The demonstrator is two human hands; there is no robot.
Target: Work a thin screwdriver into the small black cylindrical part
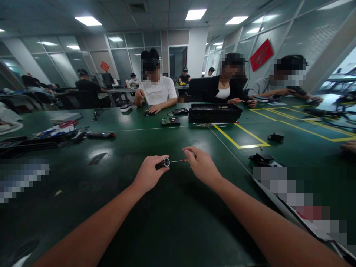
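Left hand (148, 172) grips dark cylinder (162, 163); right hand (202, 166) grips screwdriver (178, 161), its crosswise shaft pointing left.

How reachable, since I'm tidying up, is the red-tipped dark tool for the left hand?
Probably yes: bare tabletop lies between the left hand and the dark tool, though that hand holds a black cylinder.

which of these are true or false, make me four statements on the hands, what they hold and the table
1. The left hand holds a dark cylindrical part. True.
2. The right hand is empty. False: it holds a thin-shafted screwdriver.
3. Yellow tape marks the green table. True.
4. The long black case lies nearer the camera than the hands. False: it lies beyond them.
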